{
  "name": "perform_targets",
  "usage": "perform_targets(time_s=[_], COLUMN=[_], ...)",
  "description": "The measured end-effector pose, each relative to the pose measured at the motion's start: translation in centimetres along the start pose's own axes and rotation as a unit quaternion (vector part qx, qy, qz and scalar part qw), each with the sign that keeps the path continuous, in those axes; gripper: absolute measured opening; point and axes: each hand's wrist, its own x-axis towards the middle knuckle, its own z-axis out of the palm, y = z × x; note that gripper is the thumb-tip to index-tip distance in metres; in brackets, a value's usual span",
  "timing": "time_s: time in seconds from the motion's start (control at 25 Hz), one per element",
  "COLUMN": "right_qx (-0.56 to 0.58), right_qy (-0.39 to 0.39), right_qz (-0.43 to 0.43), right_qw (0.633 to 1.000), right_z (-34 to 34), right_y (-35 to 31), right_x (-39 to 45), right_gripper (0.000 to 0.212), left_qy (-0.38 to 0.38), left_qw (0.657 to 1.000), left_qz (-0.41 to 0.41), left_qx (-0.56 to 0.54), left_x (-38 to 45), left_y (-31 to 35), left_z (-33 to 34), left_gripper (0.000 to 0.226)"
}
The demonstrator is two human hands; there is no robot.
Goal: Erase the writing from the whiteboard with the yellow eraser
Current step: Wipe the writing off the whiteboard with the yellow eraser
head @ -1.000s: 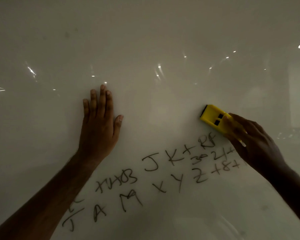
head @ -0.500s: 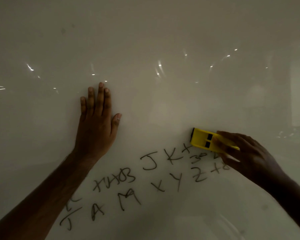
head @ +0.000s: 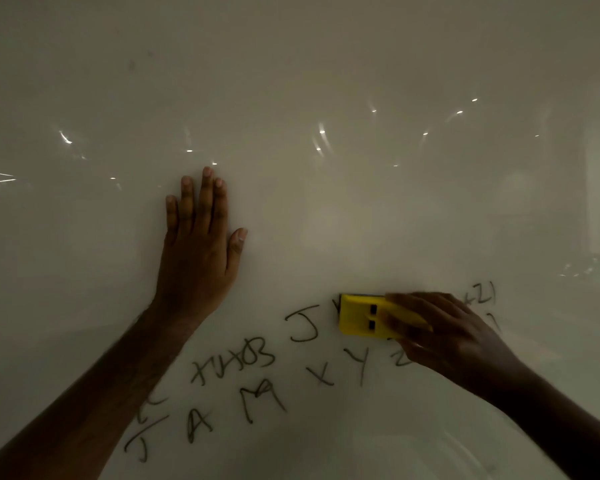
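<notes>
Judging by how things lie, the erasing is barely begun. The glossy off-white whiteboard [head: 326, 81] carries most of its dark marker writing [head: 264, 386]: a "J" just at nine o'clock of the eraser, a scribbled cluster and "J A M X Y" spread from seven to six o'clock of it, a partly hidden "Z" beneath the wrist, and a "+21" fragment at two o'clock of the right hand. Whatever sits under the eraser cannot be seen.

The yellow rectangular plastic eraser [head: 364, 320] lies flat on the board, in the upper row of letters. It has a smooth moulded back with two small dark slots and a dark strip along its top edge. The right hand [head: 444, 337] grasps it, fingers curled over its right half. The left hand [head: 201, 247] is released, pressed flat on the board with straight fingers, at ten o'clock of the eraser and well apart from it.

The board's sheen throws back small points of light.
</notes>
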Motion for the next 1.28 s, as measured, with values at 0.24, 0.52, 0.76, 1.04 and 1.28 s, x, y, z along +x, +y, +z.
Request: perform_targets(time_s=[0.24,0.52,0.76,1.04,1.28], right_qx=[-0.050,0.010,-0.011,-0.011,0.003], right_qy=[0.019,0.041,-0.019,0.043,-0.005], right_qz=[0.061,-0.007,-0.037,-0.005,-0.080], right_qw=[0.997,0.999,0.999,0.999,0.997], right_z=[-2.0,1.2,-1.0,0.5,2.3], right_y=[3.5,-2.7,-0.3,-2.4,-5.8], right_x=[0.6,4.8,0.6,9.3,5.3], right_gripper=[0.050,0.043,0.045,0.045,0.044], left_qy=[0.007,0.013,0.010,0.016,0.007], left_qw=[1.000,1.000,1.000,1.000,0.998], left_qz=[-0.005,-0.005,0.006,0.005,0.060], left_qx=[0.004,0.000,-0.008,-0.006,0.007], left_x=[0.0,-0.1,-0.2,-0.2,-0.3], left_y=[0.3,0.4,0.0,0.0,-1.9], left_z=[0.1,0.2,0.5,0.4,-0.3], left_gripper=[0.072,0.071,0.071,0.070,0.075])
